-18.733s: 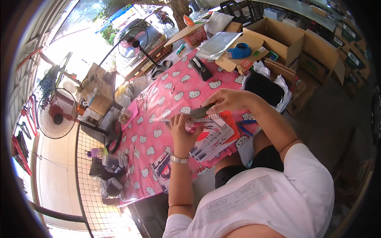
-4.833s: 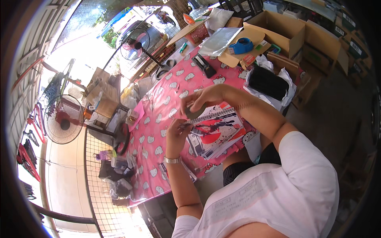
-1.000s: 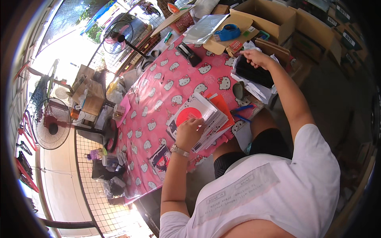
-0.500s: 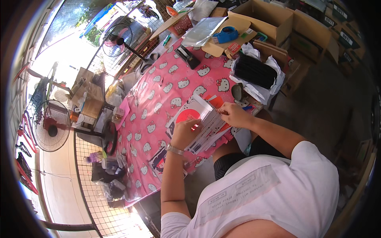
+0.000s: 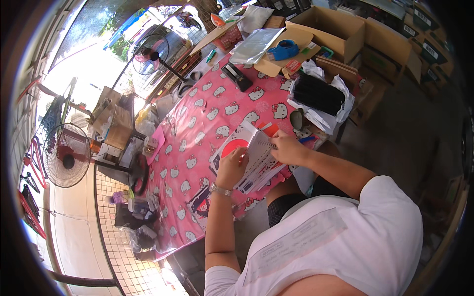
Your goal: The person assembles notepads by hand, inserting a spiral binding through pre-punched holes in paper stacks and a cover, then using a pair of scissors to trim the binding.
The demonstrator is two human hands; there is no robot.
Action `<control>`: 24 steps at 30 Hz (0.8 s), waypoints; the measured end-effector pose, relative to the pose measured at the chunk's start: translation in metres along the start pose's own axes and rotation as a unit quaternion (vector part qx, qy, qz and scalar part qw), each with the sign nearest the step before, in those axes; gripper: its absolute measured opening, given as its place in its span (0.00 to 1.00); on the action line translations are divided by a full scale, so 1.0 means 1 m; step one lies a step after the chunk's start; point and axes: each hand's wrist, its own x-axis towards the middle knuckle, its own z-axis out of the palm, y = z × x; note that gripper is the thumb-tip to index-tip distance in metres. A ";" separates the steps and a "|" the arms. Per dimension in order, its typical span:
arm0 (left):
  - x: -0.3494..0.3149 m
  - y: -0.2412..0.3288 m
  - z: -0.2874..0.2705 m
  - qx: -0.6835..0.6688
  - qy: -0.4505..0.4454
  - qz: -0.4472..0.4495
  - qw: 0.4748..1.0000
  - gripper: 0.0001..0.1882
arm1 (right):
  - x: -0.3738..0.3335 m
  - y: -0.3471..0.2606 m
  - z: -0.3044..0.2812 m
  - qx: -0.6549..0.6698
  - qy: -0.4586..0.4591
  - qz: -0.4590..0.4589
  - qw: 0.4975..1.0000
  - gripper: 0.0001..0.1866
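A stack of white printed sheets [image 5: 257, 157] with rows of small punched holes along its edge lies tilted at the near side of the pink table. My left hand [image 5: 233, 167], with a metal watch on its wrist, grips the left part, beside a red round print. At the punched edge, my right hand [image 5: 288, 148] is closed with fingertips pinched; whether a thin coil is between them is too small to tell. An orange-red sheet [image 5: 268, 129] shows behind the stack. Another printed cover [image 5: 200, 201] lies left of my left wrist.
Black bundled strips [image 5: 317, 94] sit in crumpled white paper at the right. Farther back are a black tape dispenser [image 5: 237, 77], a blue tape dispenser [image 5: 283, 50], clear plastic sheets [image 5: 256, 45] and an open cardboard box [image 5: 328, 30]. Fans [image 5: 65, 155] stand at the left.
My left hand has shifted slightly right and my right hand slightly down at the punched edge. The view has turned a little; both hands still hold the sheets.
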 end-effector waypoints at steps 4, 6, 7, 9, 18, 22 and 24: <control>0.000 0.002 -0.002 0.015 -0.025 -0.009 1.000 0.10 | 0.000 -0.014 0.001 -0.004 0.028 -0.034 0.999 0.18; -0.002 0.000 0.001 0.023 -0.010 0.003 1.000 0.10 | 0.006 -0.014 0.001 -0.003 0.043 -0.051 0.998 0.18; -0.001 0.001 0.002 0.024 -0.010 0.005 1.000 0.10 | 0.013 -0.011 0.000 0.091 0.038 -0.035 0.994 0.18; 0.001 0.004 0.004 0.028 -0.014 0.003 1.000 0.13 | 0.021 -0.005 -0.005 0.185 0.034 -0.020 0.982 0.18; 0.025 0.058 -0.072 0.211 0.027 -0.045 0.976 0.08 | 0.023 -0.051 -0.068 0.622 -0.004 0.114 0.775 0.16; 0.029 0.038 -0.055 0.199 0.097 0.000 0.975 0.07 | 0.018 -0.033 -0.038 0.507 0.058 0.023 0.859 0.19; 0.026 0.036 -0.044 0.187 0.108 -0.027 0.976 0.07 | 0.002 -0.044 -0.023 0.415 0.120 -0.047 0.901 0.22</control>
